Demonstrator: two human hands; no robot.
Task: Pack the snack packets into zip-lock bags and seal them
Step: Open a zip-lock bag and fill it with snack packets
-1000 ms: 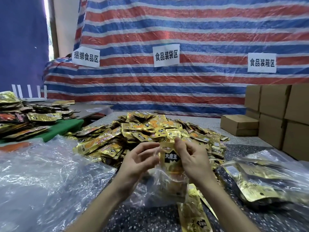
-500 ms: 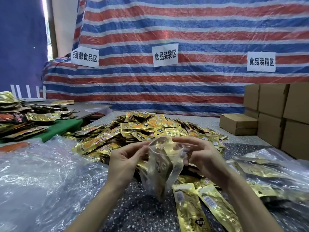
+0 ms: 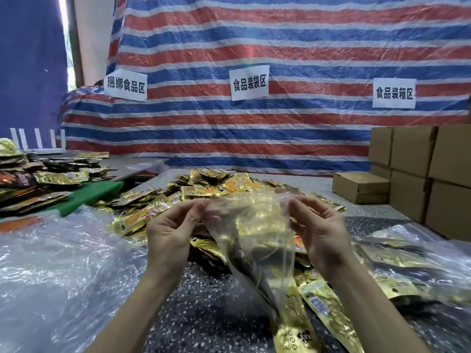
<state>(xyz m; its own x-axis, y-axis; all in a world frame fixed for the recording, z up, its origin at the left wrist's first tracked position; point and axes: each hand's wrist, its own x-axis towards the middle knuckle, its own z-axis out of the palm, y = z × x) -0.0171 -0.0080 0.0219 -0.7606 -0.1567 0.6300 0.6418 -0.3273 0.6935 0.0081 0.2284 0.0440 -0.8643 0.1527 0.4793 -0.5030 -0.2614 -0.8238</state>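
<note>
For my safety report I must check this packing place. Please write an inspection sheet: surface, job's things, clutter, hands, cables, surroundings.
Surface: dark speckled table, mostly covered.
Job's things: clear zip-lock bag with gold packets inside, held up above the table, seal state unclear; pile of snack packets behind it.
Clutter: crumpled plastic sheet at left; cardboard boxes at right.
Hands: left hand and right hand each pinch the bag's top edge.
Cables: nothing seen.
Surroundings: striped tarp with three paper signs.
</note>
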